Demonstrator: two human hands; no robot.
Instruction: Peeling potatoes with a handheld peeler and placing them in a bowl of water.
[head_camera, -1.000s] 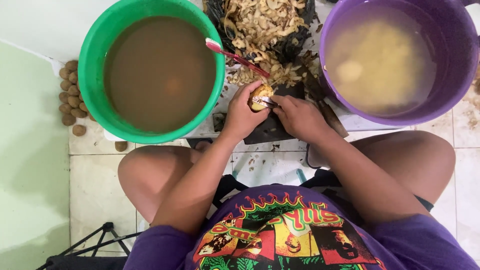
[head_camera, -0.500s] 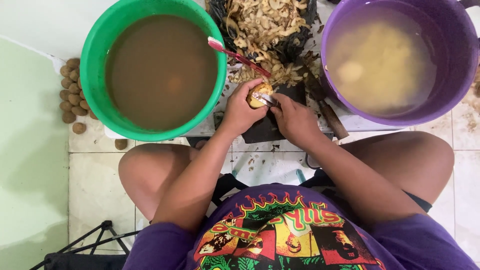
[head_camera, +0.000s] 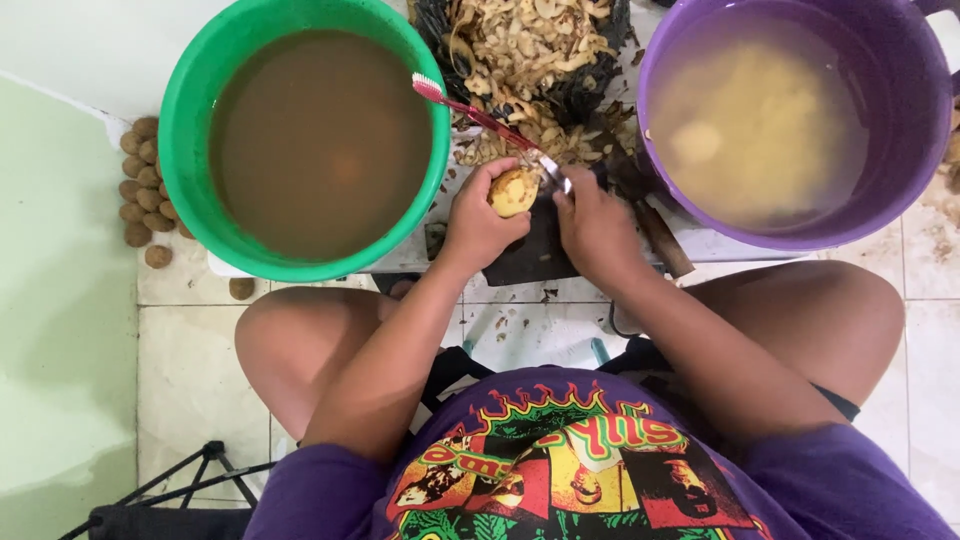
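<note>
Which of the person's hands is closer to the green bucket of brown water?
Left. The left hand, gripping a small potato, sits just beside the green bucket at its near right rim. The right hand with the peeler is farther over, toward the purple bucket.

Single head cam, looking straight down over the seated person's lap at the tiled floor (head_camera: 190, 390). Close range; green tub (head_camera: 200, 120) upper left, purple tub (head_camera: 900, 215) upper right, both cropped.

Looks like a home kitchen floor to me: pale square floor tiles (head_camera: 190, 370), round green plastic tub (head_camera: 190, 120) of brown water at 11, round purple plastic tub (head_camera: 655, 100) at 1, peel heap (head_camera: 530, 50) at 12.
</note>
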